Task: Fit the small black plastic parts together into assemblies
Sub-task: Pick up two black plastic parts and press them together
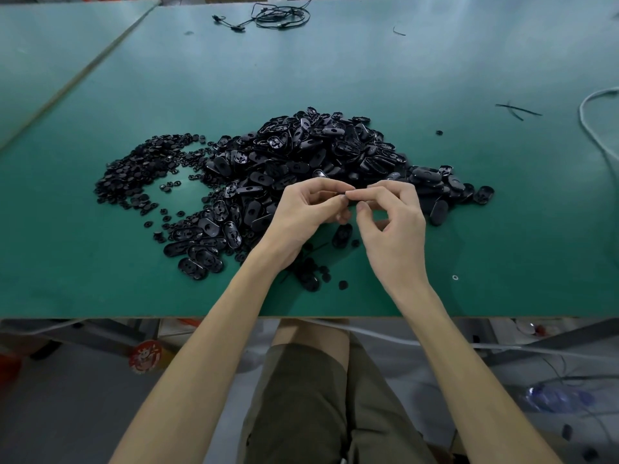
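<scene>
Left hand point(306, 209) and right hand point(393, 226) meet above the desk point(335, 78); fingers point(331, 186) of both pinch one part point(345, 195) (mostly hidden); likely mid-fit; next, press it squarely home.

Both grips raised just above the green desk point(335, 78), fingertips meeting. Left grip point(301, 212) curled, thumb and forefinger pinching a small black part point(344, 195), mostly hidden, shape unclear. Right grip point(392, 222) pinches at the same spot, other fingers loosely bent. Behind them, a large heap of black oval shells point(318, 152); to its left, touching it, a flatter spread of small round black pieces point(140, 172). One loose oval shell point(342, 234) lies beneath my grips, a few more bits point(315, 279) nearer the desk edge. Far edge: tangled black cable point(281, 16). Right side: white cord point(593, 128), thin black strips point(517, 108).
</scene>
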A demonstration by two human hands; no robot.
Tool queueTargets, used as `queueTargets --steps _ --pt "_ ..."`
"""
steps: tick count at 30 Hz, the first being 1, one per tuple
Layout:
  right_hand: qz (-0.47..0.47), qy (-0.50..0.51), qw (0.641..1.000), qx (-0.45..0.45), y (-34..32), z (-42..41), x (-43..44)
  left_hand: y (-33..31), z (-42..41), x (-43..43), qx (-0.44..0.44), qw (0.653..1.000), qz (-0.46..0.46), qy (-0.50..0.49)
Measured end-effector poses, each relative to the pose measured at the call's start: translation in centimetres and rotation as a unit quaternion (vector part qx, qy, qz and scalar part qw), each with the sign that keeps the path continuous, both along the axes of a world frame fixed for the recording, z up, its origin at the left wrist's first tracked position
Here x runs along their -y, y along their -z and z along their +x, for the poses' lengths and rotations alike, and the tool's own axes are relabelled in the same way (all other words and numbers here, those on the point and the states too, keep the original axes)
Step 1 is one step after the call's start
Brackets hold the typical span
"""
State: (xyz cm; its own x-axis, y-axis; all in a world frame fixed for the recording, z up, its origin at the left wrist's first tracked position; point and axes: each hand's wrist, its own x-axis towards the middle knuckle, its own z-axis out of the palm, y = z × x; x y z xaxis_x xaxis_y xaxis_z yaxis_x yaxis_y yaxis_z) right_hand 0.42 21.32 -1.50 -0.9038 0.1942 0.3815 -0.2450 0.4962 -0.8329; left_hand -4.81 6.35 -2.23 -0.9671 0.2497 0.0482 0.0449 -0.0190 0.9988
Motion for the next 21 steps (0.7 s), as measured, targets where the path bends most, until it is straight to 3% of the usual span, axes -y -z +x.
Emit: queueTargets --steps 9,21 --pt "-0.090 0.019 0.995 0.024 0.27 -0.39 -0.37 -0.05 0.09 -0.12 -0.015 1.000 -0.001 0.012" --pt "-0.132 0.016 0.991 0.026 0.34 -0.18 -0.56 0.12 0.16 -0.11 -0.037 0.999 -0.002 0.023"
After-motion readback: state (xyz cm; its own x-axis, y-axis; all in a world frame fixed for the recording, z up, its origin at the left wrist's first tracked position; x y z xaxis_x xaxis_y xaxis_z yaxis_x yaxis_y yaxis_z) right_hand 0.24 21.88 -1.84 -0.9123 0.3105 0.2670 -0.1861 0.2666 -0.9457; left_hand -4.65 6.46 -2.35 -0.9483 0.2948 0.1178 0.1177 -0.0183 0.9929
